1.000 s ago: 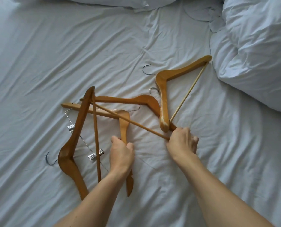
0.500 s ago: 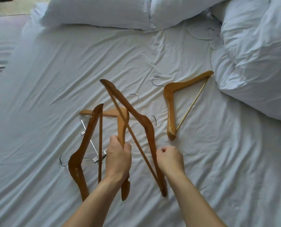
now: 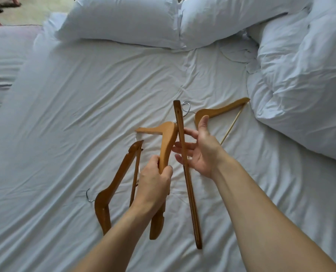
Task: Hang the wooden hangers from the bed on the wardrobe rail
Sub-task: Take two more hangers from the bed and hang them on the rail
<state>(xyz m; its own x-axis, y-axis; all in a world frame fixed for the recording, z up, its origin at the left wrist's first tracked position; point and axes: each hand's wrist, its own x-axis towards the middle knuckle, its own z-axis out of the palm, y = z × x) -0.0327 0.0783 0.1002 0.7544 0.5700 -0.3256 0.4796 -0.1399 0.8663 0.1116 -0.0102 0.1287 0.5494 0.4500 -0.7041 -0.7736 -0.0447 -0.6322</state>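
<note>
Left hand [image 3: 155, 179] low in the middle of the frame, fist clenched round one arm of a pale wooden hanger [image 3: 167, 142]; lower end of that hanger poking out below the wrist. Right hand [image 3: 200, 152] just to its right, palm up and fingers spread, cradling a darker hanger [image 3: 188, 185] seen edge-on as a long thin bar running from near the bottom centre up past the fingertips; touching it for certain, fingers not curled round it, so more propped than gripped. Both forearms rising from the bottom edge and hiding part of the sheet beneath.

Left of the clenched hand, a third wooden hanger [image 3: 112, 191] with its metal hook [image 3: 88, 195] pointing toward the left of the frame, apparently resting on the bed; upper end tucked close behind the pale hanger, thin metal parts there too small to make out. Further up and to the right, a fourth hanger [image 3: 222, 110] lying flat on the sheet, light dowel [image 3: 233, 124] across its bottom, partly blocked by the right thumb. Another wire hook [image 3: 186, 108] showing behind the top of the edge-on bar.

White wrinkled sheet [image 3: 84, 107] across the whole bed. Bunched white duvet [image 3: 304, 79] along the right edge, just beside the fourth hanger's tip. Two white pillows [image 3: 124, 22] across the top. Strip of floor in the upper left corner.
</note>
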